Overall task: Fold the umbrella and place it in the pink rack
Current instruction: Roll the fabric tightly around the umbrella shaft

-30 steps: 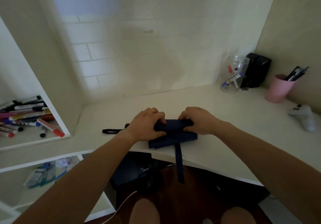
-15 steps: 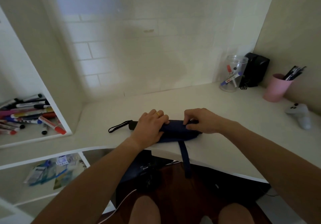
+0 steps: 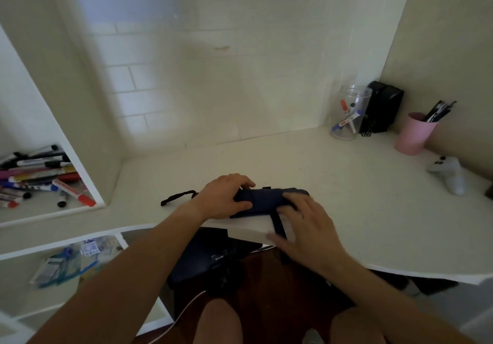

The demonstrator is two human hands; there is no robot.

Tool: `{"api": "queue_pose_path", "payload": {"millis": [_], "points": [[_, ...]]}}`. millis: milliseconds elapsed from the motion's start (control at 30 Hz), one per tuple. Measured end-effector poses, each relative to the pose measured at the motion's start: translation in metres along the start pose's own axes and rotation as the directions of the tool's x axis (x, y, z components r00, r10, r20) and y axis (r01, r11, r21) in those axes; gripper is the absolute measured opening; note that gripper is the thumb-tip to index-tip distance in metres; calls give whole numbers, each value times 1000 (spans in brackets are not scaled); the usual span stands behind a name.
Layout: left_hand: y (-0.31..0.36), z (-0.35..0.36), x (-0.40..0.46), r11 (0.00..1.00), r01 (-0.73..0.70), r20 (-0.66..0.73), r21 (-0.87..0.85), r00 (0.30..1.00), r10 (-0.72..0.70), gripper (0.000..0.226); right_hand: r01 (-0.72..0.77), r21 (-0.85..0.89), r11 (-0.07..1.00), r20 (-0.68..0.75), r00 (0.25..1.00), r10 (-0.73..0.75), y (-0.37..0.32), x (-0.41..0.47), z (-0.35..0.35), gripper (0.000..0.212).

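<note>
Matt navy cloth umbrella (image 3: 262, 201) on a smooth matt desk (image 3: 333, 191); pink cup (image 3: 413, 137) perhaps plastic.

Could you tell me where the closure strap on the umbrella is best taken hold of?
Probably pinch the strap just past the desk edge, coming from the near side: it hangs flat and free there, while the left hand pins the umbrella.

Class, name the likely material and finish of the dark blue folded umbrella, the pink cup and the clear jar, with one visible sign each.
Dark blue folded umbrella: probably woven synthetic fabric, matte; it creases softly and its strap hangs limp.
Pink cup: likely plastic, smooth and matte; even opaque colour, no gloss.
Clear jar: transparent plastic or glass, undecidable; markers show through its wall.
</note>
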State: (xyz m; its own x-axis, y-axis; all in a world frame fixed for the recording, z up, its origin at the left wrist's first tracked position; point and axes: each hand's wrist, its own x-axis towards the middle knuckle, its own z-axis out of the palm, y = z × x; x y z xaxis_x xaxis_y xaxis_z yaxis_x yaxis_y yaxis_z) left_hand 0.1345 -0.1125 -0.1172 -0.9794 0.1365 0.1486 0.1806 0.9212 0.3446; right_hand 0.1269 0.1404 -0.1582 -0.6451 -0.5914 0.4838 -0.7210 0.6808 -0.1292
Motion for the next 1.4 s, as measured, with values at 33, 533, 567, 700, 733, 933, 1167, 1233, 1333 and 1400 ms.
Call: {"api": "queue_pose_path", "payload": {"millis": [33, 533, 567, 700, 733, 933, 1167, 1233, 1333, 1400], "points": [[0, 1, 1, 1000, -3, 8, 21, 1000, 3, 45, -14, -37, 999, 13, 1000, 15, -8, -16, 6, 63], [35, 34, -22, 964, -158, -266, 215, 940, 214, 38, 84, 57, 995, -144, 987, -75, -28, -19, -8, 37], [38, 36, -23, 956, -178, -277, 231, 930, 240, 38, 14, 126, 992, -153, 988, 5, -26, -11, -14, 32], [48, 45, -28, 945, -185, -350, 269, 895, 275, 39, -225, 315, 922, -99, 959, 267, -12, 7, -24, 21], [48, 48, -29, 949, -172, -379, 265, 886, 266, 41, -252, 330, 910, -90, 951, 296, -9, 9, -23, 18], [45, 59, -28, 928, -173, -419, 329, 854, 308, 55, -347, 418, 840, 1, 924, 382, -2, 14, -24, 14], [44, 61, -28, 929, -156, -439, 336, 846, 301, 52, -304, 375, 876, 53, 950, 307, 1, 23, -33, 14], [46, 61, -28, 921, -167, -439, 352, 840, 320, 52, -297, 347, 890, 72, 954, 290, 5, 26, -36, 16], [47, 61, -29, 908, -176, -429, 380, 836, 342, 51, -344, 391, 854, 125, 939, 320, 10, 32, -40, 14], [47, 62, -29, 909, -165, -432, 383, 837, 335, 52, -370, 404, 836, 158, 929, 335, 12, 35, -43, 9]]}}
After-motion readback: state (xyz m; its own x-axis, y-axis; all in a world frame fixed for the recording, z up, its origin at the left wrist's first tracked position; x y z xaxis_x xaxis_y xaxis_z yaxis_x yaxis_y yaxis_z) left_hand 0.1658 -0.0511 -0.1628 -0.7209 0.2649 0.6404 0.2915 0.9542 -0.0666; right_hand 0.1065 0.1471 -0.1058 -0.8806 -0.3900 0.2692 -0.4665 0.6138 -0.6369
